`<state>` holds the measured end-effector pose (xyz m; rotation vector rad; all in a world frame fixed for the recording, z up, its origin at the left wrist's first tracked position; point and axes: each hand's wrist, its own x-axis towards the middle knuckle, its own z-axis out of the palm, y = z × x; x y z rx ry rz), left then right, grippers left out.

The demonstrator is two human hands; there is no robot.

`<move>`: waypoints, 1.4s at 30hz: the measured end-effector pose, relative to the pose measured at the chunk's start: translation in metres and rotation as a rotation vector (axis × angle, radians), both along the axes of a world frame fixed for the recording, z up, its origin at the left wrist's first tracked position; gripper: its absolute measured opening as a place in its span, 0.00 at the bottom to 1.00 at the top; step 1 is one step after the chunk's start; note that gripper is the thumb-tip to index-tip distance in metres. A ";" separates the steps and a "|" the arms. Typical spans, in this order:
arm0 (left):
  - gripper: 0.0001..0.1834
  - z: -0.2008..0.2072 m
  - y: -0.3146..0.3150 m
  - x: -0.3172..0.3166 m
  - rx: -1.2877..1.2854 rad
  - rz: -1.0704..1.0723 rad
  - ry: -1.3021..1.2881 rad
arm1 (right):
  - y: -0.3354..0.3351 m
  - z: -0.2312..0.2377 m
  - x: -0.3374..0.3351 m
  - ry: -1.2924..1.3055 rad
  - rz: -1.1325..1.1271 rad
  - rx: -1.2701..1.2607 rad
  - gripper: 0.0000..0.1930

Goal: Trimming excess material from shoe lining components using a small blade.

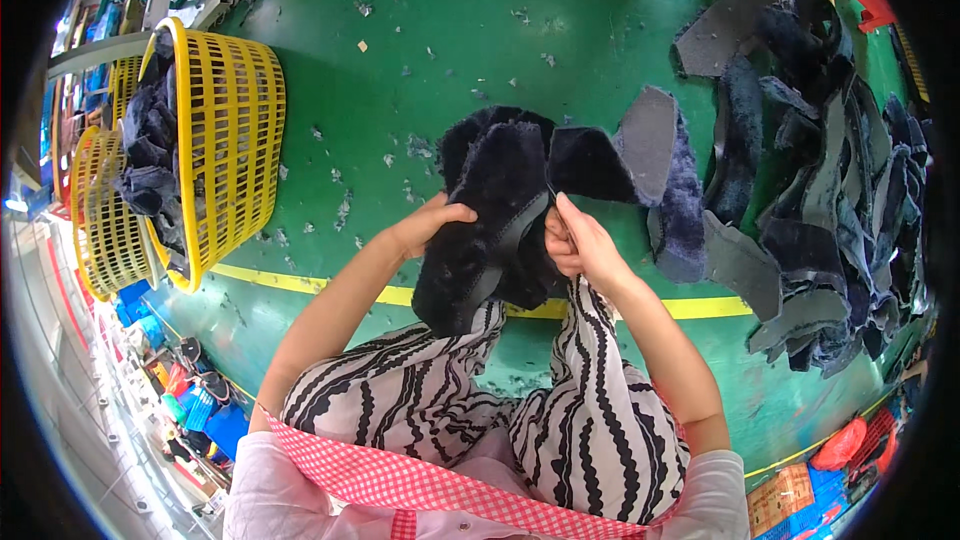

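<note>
My left hand (436, 224) grips the left edge of a dark navy plush fabric piece (490, 205), its thumb on top and its other fingers hidden underneath. The piece hangs over my knees, with more dark plush behind it and a grey strip along its right side. My right hand (588, 246) is closed at that right edge, thumb pressed against the fingers. What it grips is too small or hidden to make out. Beside it, a smaller dark piece (590, 165) reaches toward a grey-backed piece (645, 145) on the right.
A large heap of plush pieces (835, 200) covers the floor at right. To the left, a yellow plastic basket (235, 140) holds dark fabric, with another yellow basket (100, 210) behind it. Fluff and scraps dot the green floor (400, 60). A yellow line (700, 307) crosses it.
</note>
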<state>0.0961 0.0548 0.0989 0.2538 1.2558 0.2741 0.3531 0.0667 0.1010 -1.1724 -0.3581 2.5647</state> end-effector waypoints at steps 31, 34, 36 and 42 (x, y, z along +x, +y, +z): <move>0.41 0.012 0.028 0.020 0.018 0.217 0.004 | -0.004 0.041 -0.042 -0.543 0.166 1.355 0.20; 0.39 0.027 0.020 0.028 0.147 0.080 0.228 | 0.000 0.034 -0.035 -0.247 0.024 0.875 0.21; 0.42 0.023 0.017 0.030 0.244 0.008 0.158 | -0.001 0.017 -0.011 -0.174 -0.074 0.488 0.25; 0.42 0.018 0.009 0.010 0.241 -0.032 0.099 | 0.024 0.013 0.016 -0.050 -0.054 0.134 0.22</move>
